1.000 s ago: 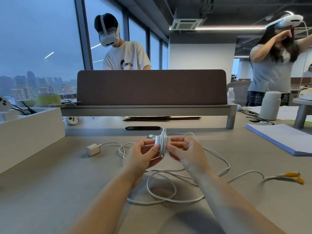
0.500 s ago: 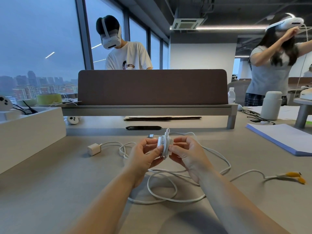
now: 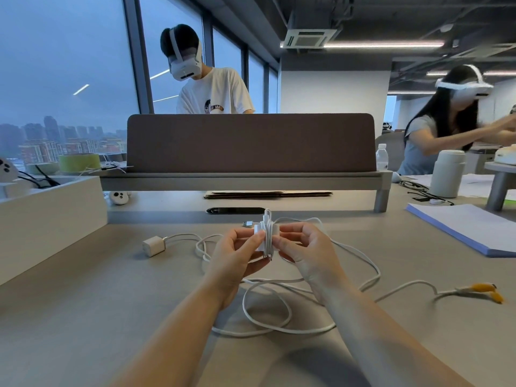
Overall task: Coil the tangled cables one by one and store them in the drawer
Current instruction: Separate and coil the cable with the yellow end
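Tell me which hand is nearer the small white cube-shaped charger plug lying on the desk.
Left. The left hand is just right of the charger plug; the right hand lies farther right, beyond it.

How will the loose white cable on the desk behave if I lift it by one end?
The loose white cable lies in soft, overlapping loops, so it will probably hang limp and drag the other loops along. It looks thin, so likely light. The white charger block at its far end may swing or pull as a small weight.
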Available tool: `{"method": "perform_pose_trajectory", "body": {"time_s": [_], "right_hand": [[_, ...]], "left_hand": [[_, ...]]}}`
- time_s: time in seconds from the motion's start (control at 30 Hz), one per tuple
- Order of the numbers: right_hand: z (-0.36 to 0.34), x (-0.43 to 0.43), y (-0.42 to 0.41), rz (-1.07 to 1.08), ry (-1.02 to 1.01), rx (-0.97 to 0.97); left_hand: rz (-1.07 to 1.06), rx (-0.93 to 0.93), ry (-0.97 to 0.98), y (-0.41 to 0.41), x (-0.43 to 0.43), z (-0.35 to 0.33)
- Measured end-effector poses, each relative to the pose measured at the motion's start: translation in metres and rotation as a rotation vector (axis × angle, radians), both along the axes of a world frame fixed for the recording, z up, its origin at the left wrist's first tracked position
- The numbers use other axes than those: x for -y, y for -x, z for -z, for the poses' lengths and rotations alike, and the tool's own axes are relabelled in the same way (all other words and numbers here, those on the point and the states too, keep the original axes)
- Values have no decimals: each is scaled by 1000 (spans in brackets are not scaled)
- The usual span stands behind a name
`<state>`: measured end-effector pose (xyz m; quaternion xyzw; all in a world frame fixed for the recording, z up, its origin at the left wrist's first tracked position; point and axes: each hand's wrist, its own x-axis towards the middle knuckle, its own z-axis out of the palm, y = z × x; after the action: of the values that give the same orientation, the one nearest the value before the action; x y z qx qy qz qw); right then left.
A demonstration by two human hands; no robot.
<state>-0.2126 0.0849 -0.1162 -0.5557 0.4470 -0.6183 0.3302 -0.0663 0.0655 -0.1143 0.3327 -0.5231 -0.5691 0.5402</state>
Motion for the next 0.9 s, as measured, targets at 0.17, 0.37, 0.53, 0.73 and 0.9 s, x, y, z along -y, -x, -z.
{"method": "perform_pose_trajectory", "body": {"time_s": [0.17,0.37,0.53,0.73,0.9], "right_hand": [[2,2,1,8,6,-14],[-1,-1,2,-7,90,-94],[0,-1,1,-6,118,-121],[4,3,-2,59,145,-181],[0,0,-4,71,137,-131]], "left_hand": [[6,-26,-28,0,1,1],[39,-40,-26,-2,0,-1],[55,-39,-44,-3,0,0],[24,-21,-55,1,0,0],[43,-67,-64,0,-3,-2]]}}
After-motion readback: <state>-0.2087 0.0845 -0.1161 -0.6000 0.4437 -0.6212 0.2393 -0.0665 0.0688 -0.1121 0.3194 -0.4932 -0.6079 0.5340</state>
